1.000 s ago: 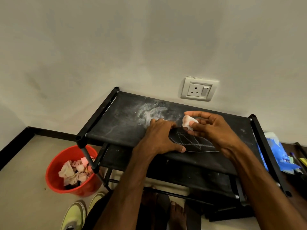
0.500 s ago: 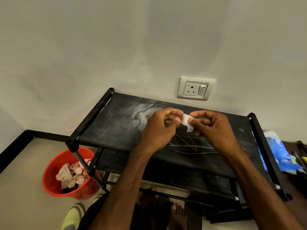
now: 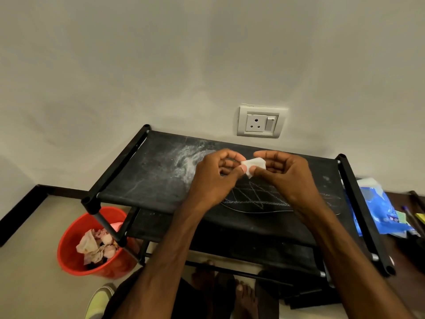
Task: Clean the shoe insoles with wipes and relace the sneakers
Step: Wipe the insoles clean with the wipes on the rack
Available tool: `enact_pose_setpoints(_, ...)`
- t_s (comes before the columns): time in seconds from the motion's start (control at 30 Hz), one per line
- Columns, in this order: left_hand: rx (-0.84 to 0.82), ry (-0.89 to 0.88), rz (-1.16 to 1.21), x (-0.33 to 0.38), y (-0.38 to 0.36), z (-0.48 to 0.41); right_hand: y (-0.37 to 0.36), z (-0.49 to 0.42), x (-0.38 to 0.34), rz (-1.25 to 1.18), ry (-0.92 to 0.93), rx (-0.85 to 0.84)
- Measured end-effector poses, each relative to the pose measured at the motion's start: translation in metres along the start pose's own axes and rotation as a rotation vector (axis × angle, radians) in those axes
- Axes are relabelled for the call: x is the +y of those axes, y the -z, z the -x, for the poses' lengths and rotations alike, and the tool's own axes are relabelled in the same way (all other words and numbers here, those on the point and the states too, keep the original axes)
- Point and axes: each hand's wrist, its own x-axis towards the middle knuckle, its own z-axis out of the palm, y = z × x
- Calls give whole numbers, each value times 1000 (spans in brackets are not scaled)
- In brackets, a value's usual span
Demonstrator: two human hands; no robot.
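Wipe [image 3: 254,166]: small, white and crumpled, at the centre of the frame, held between both hands above the rack top.
Left hand [image 3: 213,180]: thumb and forefinger curled, pinching the wipe's left edge.
Right hand [image 3: 289,178]: thumb and fingers curled round the wipe's right side.
Insole [image 3: 259,201]: dark with pale zigzag stitching, lying flat on the top shelf just below the hands. Its right end probably runs under the right wrist, but dark on dark makes that hard to tell.
Rack [image 3: 138,180]: black frame with a fabric shelf, against the wall. A white dusty smear lies left of the hands.
Bucket [image 3: 92,270]: red, lower left, beside a rack leg, holding crumpled wipes [image 3: 94,247].
Sneaker [image 3: 99,300]: yellow-green, bottom left edge, only partly in view.
Packet [image 3: 379,210]: blue, right edge, just past the rack's right rail.
Socket [image 3: 259,122]: white, on the wall above the hands.
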Motion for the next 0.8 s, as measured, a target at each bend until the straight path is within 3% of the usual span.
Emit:
enact_pose_setpoints(0.5,64,52,118,-4,14,-3,-22,-10,-6,-477,-367,-93)
enact_pose_setpoints(0.67,155,43,42,-7,15,-3,-30,-19,-5,-461,-408,-122)
enact_pose_setpoints(0.8,187,30,-37,-10,16,-4,-33,-23,-7,-329,-323,-114)
